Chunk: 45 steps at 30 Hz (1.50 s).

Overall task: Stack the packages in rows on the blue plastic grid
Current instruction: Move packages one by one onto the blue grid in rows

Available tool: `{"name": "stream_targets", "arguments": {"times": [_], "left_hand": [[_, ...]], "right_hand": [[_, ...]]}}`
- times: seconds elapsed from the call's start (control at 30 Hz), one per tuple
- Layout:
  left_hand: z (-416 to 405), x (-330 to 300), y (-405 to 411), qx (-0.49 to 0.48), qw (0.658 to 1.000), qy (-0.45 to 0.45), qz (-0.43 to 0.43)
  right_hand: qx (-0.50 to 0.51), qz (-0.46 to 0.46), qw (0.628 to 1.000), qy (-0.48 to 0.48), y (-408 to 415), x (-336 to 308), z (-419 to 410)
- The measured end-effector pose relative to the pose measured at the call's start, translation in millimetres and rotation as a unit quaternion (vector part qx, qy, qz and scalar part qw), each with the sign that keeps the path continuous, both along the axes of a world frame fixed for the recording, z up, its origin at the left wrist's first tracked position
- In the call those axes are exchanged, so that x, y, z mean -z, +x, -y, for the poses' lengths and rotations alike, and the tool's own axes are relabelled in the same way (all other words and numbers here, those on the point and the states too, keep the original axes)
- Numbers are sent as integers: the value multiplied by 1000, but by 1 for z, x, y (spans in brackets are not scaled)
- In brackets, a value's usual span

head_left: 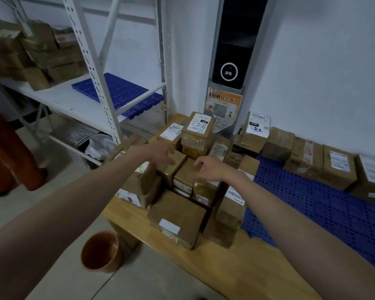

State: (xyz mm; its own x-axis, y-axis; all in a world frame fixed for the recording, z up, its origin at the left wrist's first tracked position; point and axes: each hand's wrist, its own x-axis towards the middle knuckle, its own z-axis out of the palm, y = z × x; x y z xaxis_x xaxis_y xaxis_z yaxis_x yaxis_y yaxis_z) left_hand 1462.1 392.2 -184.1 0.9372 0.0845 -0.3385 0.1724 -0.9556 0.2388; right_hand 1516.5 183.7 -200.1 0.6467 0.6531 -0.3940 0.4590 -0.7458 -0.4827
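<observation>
A pile of brown cardboard packages [178, 215] lies on a wooden board [236, 269] in the middle. To its right a blue plastic grid [312, 204] covers the floor, with a row of packages [336, 169] standing on it along the wall. My left hand [158, 153] reaches over the pile, its fingers stretched out and touching the top of a small brown box [175, 167]. My right hand [211, 168] hovers beside it with loosely curled fingers over another taped box [183, 176] and holds nothing.
A white metal shelf rack [95, 68] stands at the left with boxes and a second blue grid [121, 94] on it. A brown pot [101, 254] sits on the tiled floor near the board. A person's legs [11, 156] stand at far left. A black kiosk [234, 46] stands against the wall.
</observation>
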Motion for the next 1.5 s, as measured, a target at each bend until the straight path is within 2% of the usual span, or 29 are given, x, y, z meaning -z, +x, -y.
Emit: {"name": "stream_targets", "arguments": {"times": [0.17, 0.43, 0.63, 0.87, 1.0, 1.23, 1.37, 1.5], "left_hand": [[-48, -3, -3, -19, 999, 26, -6], [-120, 16, -39, -122, 991, 28, -54], [-154, 33, -53, -168, 984, 41, -44], [-178, 59, -52, -148, 982, 23, -111], [-189, 71, -48, -125, 985, -12, -118], [-199, 90, -54, -85, 992, -57, -72], [-194, 87, -52, -40, 992, -117, -36], [-171, 73, -44, 27, 982, -189, -9]], "right_hand": [[-6, -35, 998, 47, 2, 6, -36], [-10, -117, 989, 94, -11, 45, -93], [4, -157, 985, 74, -14, 64, -113], [53, -168, 983, 61, -30, 80, -138], [107, -164, 979, 61, -45, 84, -157], [218, -123, 964, 91, -76, 88, -180], [264, -100, 953, 111, -89, 74, -169], [321, -59, 929, 174, -106, 51, -135]]}}
